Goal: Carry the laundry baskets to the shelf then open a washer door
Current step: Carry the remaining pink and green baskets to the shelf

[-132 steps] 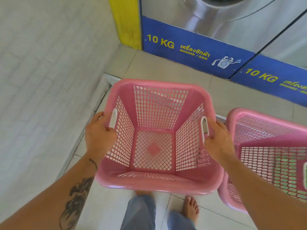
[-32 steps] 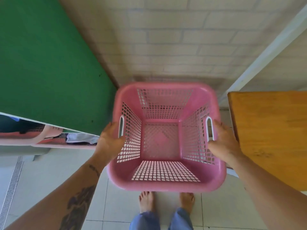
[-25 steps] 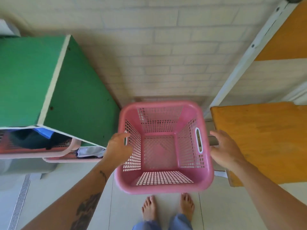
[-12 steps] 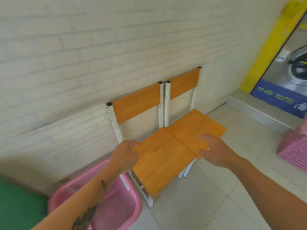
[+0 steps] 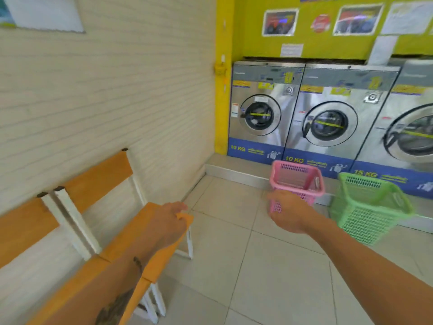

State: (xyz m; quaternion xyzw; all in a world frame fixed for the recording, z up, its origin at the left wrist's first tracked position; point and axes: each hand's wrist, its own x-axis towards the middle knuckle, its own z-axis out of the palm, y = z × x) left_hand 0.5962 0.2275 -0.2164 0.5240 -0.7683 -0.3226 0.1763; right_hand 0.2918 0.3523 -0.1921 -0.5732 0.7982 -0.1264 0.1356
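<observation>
Grip on nothing: both hands empty, fingers loosely curled and spread. Left hand (image 5: 167,222) low in the middle of the frame, over the front corner of the orange wooden bench seat (image 5: 131,240), tattooed forearm running down to the lower left. Right hand (image 5: 289,213) right of centre, palm down, overlapping in view the lower front of the pink plastic lattice laundry basket (image 5: 296,180); contact not discernible, blurred. Pink basket upright on the pale tiled floor (image 5: 269,266), just before the grey step (image 5: 234,171) under the machines. Green plastic lattice laundry basket (image 5: 367,207) near it on the right, tilted, on the same floor. Behind both, along the upper right of the frame, three silver front-loading washers on blue bases: left washer (image 5: 260,113) marked 10 KG, middle washer (image 5: 332,123) also 10 KG, right washer (image 5: 414,134) marked 15 KG and cut by the frame edge. Round doors on left and middle washers shut. Above them, yellow-green wall with posters (image 5: 280,22). Cream brick wall (image 5: 105,90) filling the left, white-framed orange backrests (image 5: 98,177) against it.
</observation>
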